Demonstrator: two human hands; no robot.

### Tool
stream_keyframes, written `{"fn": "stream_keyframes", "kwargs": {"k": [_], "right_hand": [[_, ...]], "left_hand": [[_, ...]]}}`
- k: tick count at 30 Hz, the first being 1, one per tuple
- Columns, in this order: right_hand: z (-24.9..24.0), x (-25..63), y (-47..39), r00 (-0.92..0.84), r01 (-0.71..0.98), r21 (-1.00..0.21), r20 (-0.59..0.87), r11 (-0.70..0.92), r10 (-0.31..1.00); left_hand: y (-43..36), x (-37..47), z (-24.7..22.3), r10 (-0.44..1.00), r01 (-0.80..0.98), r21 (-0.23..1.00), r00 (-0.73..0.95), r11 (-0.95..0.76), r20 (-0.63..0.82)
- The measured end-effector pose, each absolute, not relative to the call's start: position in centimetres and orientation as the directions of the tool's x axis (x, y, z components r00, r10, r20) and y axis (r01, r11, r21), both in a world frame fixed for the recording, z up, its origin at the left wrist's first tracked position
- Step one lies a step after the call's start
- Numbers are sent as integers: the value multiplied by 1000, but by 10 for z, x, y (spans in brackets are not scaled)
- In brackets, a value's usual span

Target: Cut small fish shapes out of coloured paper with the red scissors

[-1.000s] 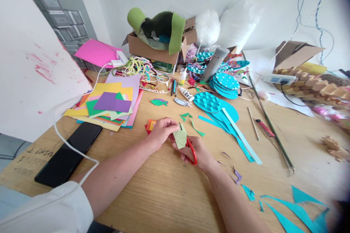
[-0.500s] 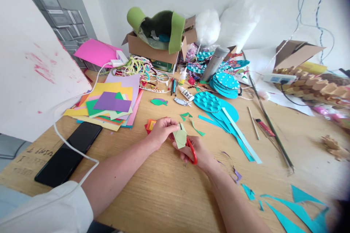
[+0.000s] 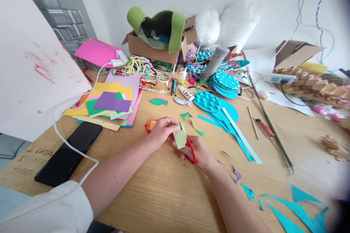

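A small light green paper [image 3: 180,138] with a drawn outline is pinched at its upper left edge by my left hand [image 3: 164,131]. My right hand [image 3: 196,152] is closed on the red handles of the scissors [image 3: 193,151]. The scissor blades pass behind the paper, and only their dark tip shows at its top edge. Partly hidden behind my left hand lie small red and orange papers [image 3: 150,123]. Green scraps [image 3: 197,128] lie just beyond the hands, with a green paper fish [image 3: 159,101] and a white paper fish [image 3: 182,101] farther back.
Stacked coloured paper [image 3: 109,105] and a black phone [image 3: 68,153] lie left, crossed by a white cable. Blue egg-carton pieces [image 3: 207,102], strips and a long stick [image 3: 270,127] are right. Blue scraps [image 3: 290,211] lie at the front right. A box [image 3: 153,49] stands behind.
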State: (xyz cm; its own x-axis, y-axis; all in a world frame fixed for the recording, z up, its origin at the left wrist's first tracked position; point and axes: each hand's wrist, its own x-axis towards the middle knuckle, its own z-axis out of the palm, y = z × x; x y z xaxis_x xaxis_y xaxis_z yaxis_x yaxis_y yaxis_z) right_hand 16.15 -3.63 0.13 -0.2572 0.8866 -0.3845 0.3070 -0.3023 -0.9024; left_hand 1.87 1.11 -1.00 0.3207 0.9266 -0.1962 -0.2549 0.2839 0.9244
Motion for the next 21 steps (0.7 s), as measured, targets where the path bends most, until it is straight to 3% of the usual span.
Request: {"fn": "stream_keyframes", "kwargs": {"k": [11,18,21], "right_hand": [[-2,163,-36,-220,284,-903,-388,-321,895],[-1,163,-35,-217,233,-926,-347,-296,913],[1,163,-35,-205,214,-932,-334,-291,920]], "left_hand": [[12,18,-10,913,-273,909,349,316,-212],[11,17,-12,832,-209,896,497,391,-247],[13,17,-12,848,-226,884,452,410,-278]]}}
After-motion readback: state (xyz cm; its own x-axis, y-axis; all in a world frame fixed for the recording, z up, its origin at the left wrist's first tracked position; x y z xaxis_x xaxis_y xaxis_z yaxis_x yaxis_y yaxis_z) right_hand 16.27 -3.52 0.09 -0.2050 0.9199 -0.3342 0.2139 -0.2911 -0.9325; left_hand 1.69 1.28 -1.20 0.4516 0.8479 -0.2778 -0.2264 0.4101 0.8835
